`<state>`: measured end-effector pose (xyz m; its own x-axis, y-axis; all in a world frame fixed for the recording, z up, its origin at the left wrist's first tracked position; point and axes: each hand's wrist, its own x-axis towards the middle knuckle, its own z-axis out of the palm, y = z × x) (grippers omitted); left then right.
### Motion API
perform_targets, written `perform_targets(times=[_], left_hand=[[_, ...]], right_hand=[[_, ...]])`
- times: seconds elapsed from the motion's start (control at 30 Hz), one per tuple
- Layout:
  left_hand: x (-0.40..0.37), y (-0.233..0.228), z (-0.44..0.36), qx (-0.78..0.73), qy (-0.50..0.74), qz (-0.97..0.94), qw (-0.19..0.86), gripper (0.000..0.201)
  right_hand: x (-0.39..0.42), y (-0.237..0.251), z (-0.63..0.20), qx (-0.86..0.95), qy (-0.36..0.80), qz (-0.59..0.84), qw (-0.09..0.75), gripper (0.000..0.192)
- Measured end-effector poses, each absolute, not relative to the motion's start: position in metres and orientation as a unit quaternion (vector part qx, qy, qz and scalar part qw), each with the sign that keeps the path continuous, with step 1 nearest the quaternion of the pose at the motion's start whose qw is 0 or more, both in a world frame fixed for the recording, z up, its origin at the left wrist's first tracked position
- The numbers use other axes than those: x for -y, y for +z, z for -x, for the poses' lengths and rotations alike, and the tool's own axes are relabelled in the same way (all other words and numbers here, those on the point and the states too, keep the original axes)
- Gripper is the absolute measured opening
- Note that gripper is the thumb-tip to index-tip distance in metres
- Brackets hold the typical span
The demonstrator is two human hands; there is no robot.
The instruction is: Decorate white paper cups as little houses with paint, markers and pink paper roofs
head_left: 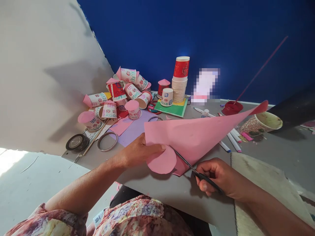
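Note:
My left hand [140,150] pinches a large sheet of pink paper [194,134] at its left side, thumb on top. A rounded, partly cut piece [162,160] of that paper hangs below the thumb. Closed around the black handles of a pair of scissors [187,164] is my right hand [216,177], to the right of the cut. The blades reach up and left into the paper beside the rounded edge. The sheet's far right corner curls upward above the table.
Decorated paper cups [133,90] with pink roofs are heaped at the back left. A tall cup stack [180,82] stands near the blue wall. Tape rolls [107,142], markers [233,141], a patterned cup [262,124] and a red container [232,107] lie around the paper.

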<state>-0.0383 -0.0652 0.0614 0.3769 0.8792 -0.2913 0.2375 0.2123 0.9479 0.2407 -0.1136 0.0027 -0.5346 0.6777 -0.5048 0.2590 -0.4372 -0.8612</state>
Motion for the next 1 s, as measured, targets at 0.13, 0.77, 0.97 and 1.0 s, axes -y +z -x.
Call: perform_targets(times=[0.13, 0.77, 0.97, 1.0], left_hand=[[0.065, 0.061, 0.039, -0.481, 0.270, -0.568, 0.610, 0.036], [0.059, 0.073, 0.034, -0.436, 0.227, -0.576, 0.653, 0.024], [0.059, 0.073, 0.034, -0.431, 0.236, -0.569, 0.660, 0.023], [0.059, 0.073, 0.034, -0.432, 0.236, -0.567, 0.661, 0.023]], right_hand=[[0.113, 0.001, -0.242, 0.502, 0.718, 0.458, 0.152, 0.059], [0.113, 0.007, -0.245, 0.501, 0.726, 0.445, 0.155, 0.059], [0.112, 0.008, -0.244, 0.496, 0.733, 0.436, 0.162, 0.062], [0.112, 0.006, -0.244, 0.496, 0.733, 0.435, 0.167, 0.061]])
